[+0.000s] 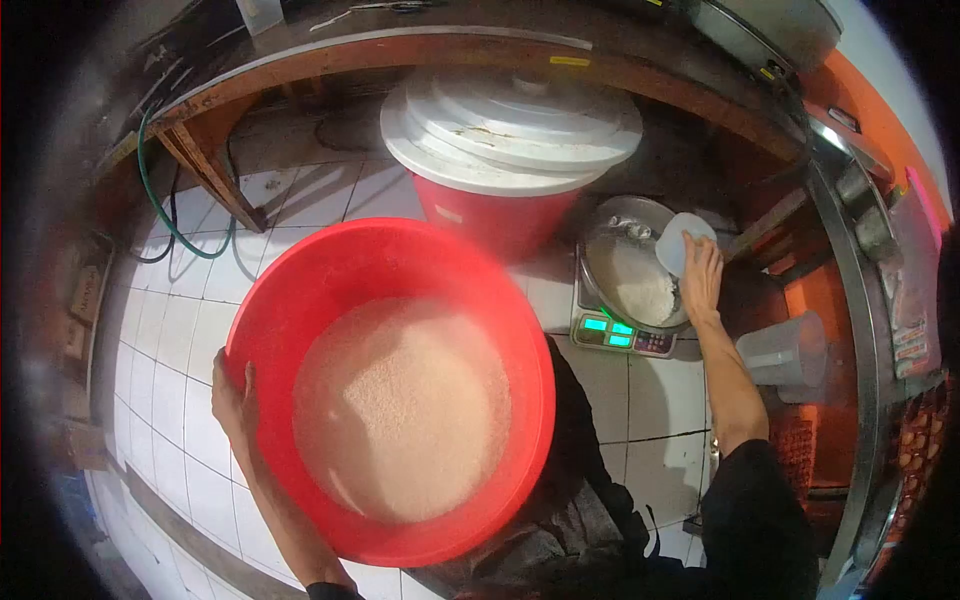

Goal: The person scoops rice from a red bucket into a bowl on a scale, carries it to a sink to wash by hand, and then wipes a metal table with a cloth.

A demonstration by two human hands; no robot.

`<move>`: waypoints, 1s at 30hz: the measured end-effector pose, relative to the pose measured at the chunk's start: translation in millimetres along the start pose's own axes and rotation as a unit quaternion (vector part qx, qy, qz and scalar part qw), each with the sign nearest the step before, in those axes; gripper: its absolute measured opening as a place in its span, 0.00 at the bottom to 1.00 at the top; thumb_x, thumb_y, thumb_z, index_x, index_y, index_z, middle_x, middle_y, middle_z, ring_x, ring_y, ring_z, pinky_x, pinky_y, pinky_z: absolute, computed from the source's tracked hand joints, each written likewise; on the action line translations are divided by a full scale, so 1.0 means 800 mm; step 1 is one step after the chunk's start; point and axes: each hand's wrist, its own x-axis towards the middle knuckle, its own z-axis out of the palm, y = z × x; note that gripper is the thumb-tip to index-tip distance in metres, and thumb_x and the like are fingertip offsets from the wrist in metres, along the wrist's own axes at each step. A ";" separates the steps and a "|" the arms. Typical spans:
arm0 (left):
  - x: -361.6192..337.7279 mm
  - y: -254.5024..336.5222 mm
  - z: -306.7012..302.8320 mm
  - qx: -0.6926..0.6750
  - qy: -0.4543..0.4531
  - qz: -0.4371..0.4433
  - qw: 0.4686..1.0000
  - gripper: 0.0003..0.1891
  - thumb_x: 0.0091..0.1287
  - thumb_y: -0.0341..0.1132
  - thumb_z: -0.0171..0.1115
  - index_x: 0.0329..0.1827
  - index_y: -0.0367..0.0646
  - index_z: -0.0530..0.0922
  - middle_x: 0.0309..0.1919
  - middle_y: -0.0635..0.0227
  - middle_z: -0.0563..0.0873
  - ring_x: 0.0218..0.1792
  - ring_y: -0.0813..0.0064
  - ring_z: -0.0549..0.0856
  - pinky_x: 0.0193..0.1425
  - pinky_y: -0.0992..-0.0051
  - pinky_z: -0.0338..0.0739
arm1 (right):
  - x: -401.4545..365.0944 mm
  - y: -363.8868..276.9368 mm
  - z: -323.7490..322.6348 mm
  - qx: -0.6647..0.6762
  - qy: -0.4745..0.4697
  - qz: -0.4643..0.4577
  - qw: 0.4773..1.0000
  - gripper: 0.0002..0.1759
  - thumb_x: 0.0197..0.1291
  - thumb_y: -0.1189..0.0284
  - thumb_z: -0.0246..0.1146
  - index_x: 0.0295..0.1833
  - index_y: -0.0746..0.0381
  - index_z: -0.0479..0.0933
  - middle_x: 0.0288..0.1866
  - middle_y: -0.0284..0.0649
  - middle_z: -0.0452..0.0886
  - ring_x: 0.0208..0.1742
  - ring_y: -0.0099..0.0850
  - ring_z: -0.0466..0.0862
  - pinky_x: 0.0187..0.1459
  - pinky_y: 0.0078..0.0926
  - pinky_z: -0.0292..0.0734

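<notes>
My left hand (236, 400) is closed over the left rim of a large red tub (390, 250), with the thumb on the inside. Pale, powdery, flour-like stuff (400, 410) lies in the tub, heaped unevenly. My right hand (703, 270) grips a small, white, rounded plastic bowl (682, 240) at the right edge of a metal bowl (610, 222). More white powder (635, 285) lies inside that metal bowl. Beneath it is a digital scale (625, 335) with green lit displays; the digits are too small to read.
Behind the tub stands a red bin (490, 215) with white lids (510, 140) stacked on it, partly under a wooden table (350, 50). A clear plastic jug (785, 350) is at the right, beside a metal-edged rack (850, 350). A green hose (165, 215) hangs at the left.
</notes>
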 end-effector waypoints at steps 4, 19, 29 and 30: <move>-0.004 0.014 -0.008 -0.019 -0.014 -0.023 0.999 0.30 0.69 0.45 0.61 0.72 0.44 0.67 0.65 0.54 0.78 0.65 0.52 0.78 0.68 0.57 0.74 | 0.020 -0.024 -0.073 0.080 0.003 0.077 0.994 0.48 0.49 0.80 0.71 0.76 0.54 0.57 0.64 0.50 0.61 0.68 0.51 0.64 0.69 0.49 0.62; 0.005 -0.012 0.005 -0.016 -0.002 0.021 1.000 0.27 0.70 0.43 0.61 0.70 0.43 0.68 0.62 0.53 0.79 0.61 0.51 0.80 0.63 0.58 0.76 | 0.012 -0.508 -0.196 0.417 -0.030 -0.354 0.837 0.41 0.44 0.77 0.69 0.66 0.74 0.61 0.58 0.57 0.65 0.61 0.56 0.72 0.56 0.42 0.81; 0.022 -0.004 0.007 0.042 -0.006 0.037 0.998 0.22 0.68 0.38 0.62 0.63 0.47 0.69 0.52 0.53 0.84 0.53 0.50 0.84 0.54 0.56 0.79 | -0.052 -0.481 -0.229 0.464 -0.370 -0.361 0.720 0.39 0.46 0.65 0.72 0.62 0.74 0.70 0.47 0.64 0.80 0.48 0.57 0.82 0.53 0.47 0.79; 0.022 -0.007 0.009 0.045 -0.005 0.047 0.998 0.23 0.67 0.39 0.64 0.63 0.46 0.68 0.51 0.54 0.84 0.52 0.50 0.84 0.52 0.55 0.80 | -0.054 -0.475 -0.238 0.461 -0.429 -0.312 0.711 0.41 0.45 0.62 0.73 0.63 0.73 0.71 0.49 0.64 0.80 0.49 0.57 0.82 0.53 0.46 0.80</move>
